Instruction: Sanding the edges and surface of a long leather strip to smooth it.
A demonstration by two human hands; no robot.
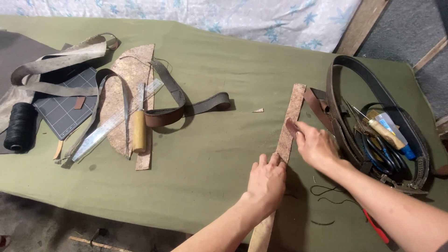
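Hands flat on strip (pixel 290 122), centre-right of frame.
Strip runs lengthwise away from the person; left hand (pixel 267 179) pins its near part, right hand (pixel 315 144) presses farther up, fingers spread, gripping nothing.

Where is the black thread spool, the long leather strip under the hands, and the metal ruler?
black thread spool (pixel 20 126), head view, middle of its wound side.
long leather strip (pixel 294 105), head view, bare upper part beyond the hands.
metal ruler (pixel 109 125), head view, middle of its flat face.
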